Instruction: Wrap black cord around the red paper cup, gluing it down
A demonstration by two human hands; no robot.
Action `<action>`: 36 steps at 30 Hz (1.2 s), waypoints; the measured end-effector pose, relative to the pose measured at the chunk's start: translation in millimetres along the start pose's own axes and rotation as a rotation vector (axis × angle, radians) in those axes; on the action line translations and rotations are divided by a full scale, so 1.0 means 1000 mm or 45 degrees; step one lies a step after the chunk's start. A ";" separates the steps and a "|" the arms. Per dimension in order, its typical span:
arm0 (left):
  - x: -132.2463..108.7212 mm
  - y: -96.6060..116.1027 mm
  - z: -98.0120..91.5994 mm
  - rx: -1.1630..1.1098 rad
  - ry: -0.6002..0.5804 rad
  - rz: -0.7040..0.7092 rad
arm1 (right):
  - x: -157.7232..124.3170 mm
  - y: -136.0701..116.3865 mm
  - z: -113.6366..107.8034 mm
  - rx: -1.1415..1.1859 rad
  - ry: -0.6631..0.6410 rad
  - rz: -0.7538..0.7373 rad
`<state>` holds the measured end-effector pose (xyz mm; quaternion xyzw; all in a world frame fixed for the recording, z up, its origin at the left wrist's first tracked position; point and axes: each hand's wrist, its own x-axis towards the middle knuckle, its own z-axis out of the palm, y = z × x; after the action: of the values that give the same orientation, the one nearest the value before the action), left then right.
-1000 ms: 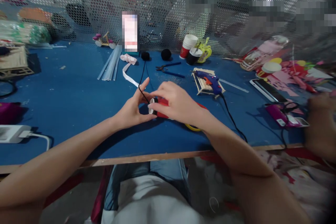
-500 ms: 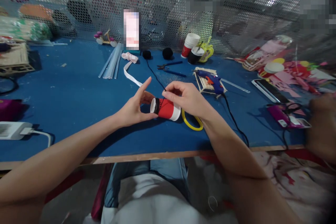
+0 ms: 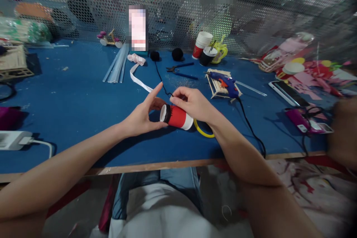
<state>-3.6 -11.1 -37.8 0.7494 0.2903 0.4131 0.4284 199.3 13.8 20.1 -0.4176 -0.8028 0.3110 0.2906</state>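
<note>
A red and white paper cup (image 3: 178, 117) lies on its side just above the tabletop, its open end to the left. Black yarn (image 3: 167, 113) is wound in a band around that end. My left hand (image 3: 145, 117) grips the cup by this end, thumb below and fingers behind, index finger raised. Pinched between the thumb and fingers of my right hand (image 3: 192, 104) is the yarn strand (image 3: 160, 76), which runs back to a small black yarn ball (image 3: 154, 56). My right hand is over the cup's upper side, and its fingertips partly hide the strand.
Behind the cup are pliers (image 3: 182, 70), a second black ball (image 3: 177, 54), and glue sticks (image 3: 115, 65). To the right, a blue glue gun (image 3: 225, 83) rests on a stick rack, its cord crossing the table. A yellow ring (image 3: 203, 130) lies by my right wrist. Another person's arm (image 3: 343, 130) is at far right.
My right hand has shifted slightly left with the yarn, and the strand hangs slacker near my fingers. The cup has turned a little in my left hand.
</note>
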 end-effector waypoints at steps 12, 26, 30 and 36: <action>0.000 0.002 -0.001 0.154 -0.046 0.084 | 0.001 0.002 0.007 -0.090 -0.063 0.065; -0.001 0.001 -0.004 0.259 -0.074 0.125 | -0.002 0.003 0.009 -0.171 -0.071 0.008; -0.001 0.001 -0.003 0.265 -0.076 0.134 | -0.002 0.002 0.010 -0.183 -0.007 -0.041; -0.001 0.001 -0.003 0.265 -0.073 0.131 | -0.003 0.005 0.010 -0.217 -0.136 0.043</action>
<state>-6.7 -11.2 -36.6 0.8152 0.2803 0.3804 0.3349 195.6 11.2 9.5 -0.4372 -0.8334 0.2683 0.2057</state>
